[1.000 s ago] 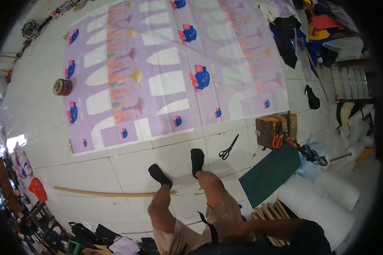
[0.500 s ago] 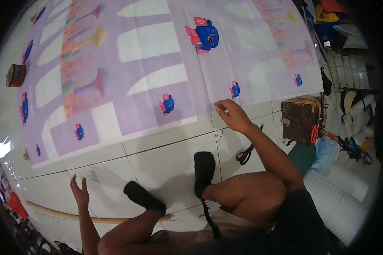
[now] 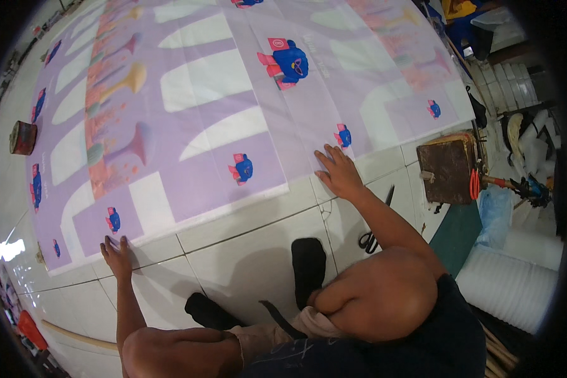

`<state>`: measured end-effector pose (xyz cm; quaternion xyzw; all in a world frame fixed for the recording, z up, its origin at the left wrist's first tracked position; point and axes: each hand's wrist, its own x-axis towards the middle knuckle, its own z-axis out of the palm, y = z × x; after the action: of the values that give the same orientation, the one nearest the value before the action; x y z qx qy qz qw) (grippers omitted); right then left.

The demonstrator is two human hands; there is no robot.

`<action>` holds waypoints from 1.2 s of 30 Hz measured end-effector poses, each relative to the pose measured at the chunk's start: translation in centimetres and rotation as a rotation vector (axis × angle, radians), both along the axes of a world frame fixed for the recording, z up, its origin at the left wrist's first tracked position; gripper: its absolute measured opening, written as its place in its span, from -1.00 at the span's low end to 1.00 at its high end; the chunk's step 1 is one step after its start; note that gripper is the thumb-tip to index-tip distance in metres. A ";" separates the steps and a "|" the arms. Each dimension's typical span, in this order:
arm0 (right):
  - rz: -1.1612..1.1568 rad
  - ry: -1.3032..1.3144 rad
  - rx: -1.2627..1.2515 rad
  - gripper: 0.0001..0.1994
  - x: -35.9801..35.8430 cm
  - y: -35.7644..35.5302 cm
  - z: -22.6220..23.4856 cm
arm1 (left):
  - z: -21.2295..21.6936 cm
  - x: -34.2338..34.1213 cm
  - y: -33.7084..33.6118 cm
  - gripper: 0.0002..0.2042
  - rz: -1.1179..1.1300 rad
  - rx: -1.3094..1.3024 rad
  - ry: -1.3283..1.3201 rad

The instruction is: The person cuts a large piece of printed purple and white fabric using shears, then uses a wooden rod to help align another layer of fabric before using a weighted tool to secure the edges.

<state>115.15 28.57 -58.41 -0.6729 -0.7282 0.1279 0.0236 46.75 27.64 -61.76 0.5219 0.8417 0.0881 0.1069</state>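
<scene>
A large lilac printed sheet (image 3: 189, 120) with white shapes and small blue figures lies flat on the white tiled floor (image 3: 246, 246). My left hand (image 3: 116, 257) presses flat, fingers spread, on the sheet's near left edge. Far to the right, my right hand (image 3: 337, 171) rests palm down on the sheet's near edge, next to a small blue figure (image 3: 343, 135). Neither hand holds anything. I am crouched, with my knees and two black-socked feet (image 3: 309, 264) below the hands.
Black scissors (image 3: 373, 234) lie on the tiles by my right forearm. A brown wooden box (image 3: 448, 169) with red-handled tools stands at right, beside a green mat (image 3: 457, 236) and white rolls (image 3: 516, 283). A round tin (image 3: 22, 137) sits far left. A wooden stick (image 3: 75, 336) lies at lower left.
I have bent down closer to the floor. My left hand moved up from the bare tiles onto the sheet's left edge, and my right hand shifted left along the near edge and flattened.
</scene>
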 end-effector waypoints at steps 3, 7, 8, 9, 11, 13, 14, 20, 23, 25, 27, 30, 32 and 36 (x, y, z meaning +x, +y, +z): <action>0.009 0.044 0.015 -0.45 1.2 -0.9 0.3 | -0.3 1.2 0.2 -0.21 0.002 -0.005 0.009; 0.009 0.025 0.084 -0.49 1.6 -1.0 1.0 | 0.0 2.2 -0.3 -0.28 -0.017 0.109 0.004; 0.000 0.044 0.088 -0.49 1.4 -0.7 0.9 | 0.0 2.0 -0.4 -0.29 -0.029 0.110 -0.012; -0.009 0.062 0.090 -0.49 1.3 -0.5 0.9 | 0.0 1.8 -0.5 -0.30 -0.041 0.112 -0.029; -0.010 0.057 0.112 -0.49 1.0 -0.2 1.0 | 0.1 1.9 -0.5 -0.32 -0.050 0.116 -0.048; 0.002 0.068 0.139 -0.49 0.3 -0.1 0.8 | 0.4 2.1 -0.8 -0.33 -0.040 0.119 -0.042; 0.013 0.074 0.156 -0.49 0.2 -0.2 0.8 | 0.7 2.9 -0.6 -0.33 -0.026 0.116 -0.029; 0.083 0.039 0.112 -0.46 -2.4 -0.9 1.9 | 1.4 3.5 -0.5 -0.31 -0.045 0.258 -0.090; 0.101 -0.001 0.054 -0.47 -3.2 -1.0 1.9 | 1.5 3.9 -0.9 -0.30 -0.042 0.214 -0.096; 0.110 -0.001 0.031 -0.48 -3.7 -0.6 1.8 | 1.7 3.6 -1.1 -0.31 -0.053 0.185 -0.071; 0.127 0.019 0.023 -0.47 -3.7 -0.1 1.6 | 1.4 2.7 -1.7 -0.31 -0.061 0.186 -0.029; 0.109 0.025 0.061 -0.49 -2.3 -0.4 1.7 | 2.2 3.5 -0.6 -0.35 -0.041 0.163 -0.099; 0.067 0.025 0.057 -0.51 -1.9 -0.7 2.2 | 2.8 3.5 -0.8 -0.43 0.008 0.298 -0.176; 0.026 0.017 0.081 -0.56 -2.0 -0.5 1.5 | 4.1 -4.9 -11.0 -0.50 0.322 0.337 0.145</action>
<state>113.11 28.05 -56.88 -0.6609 -0.7411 0.1044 0.0551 41.81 16.63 -57.68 0.3964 0.8929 0.2055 -0.0578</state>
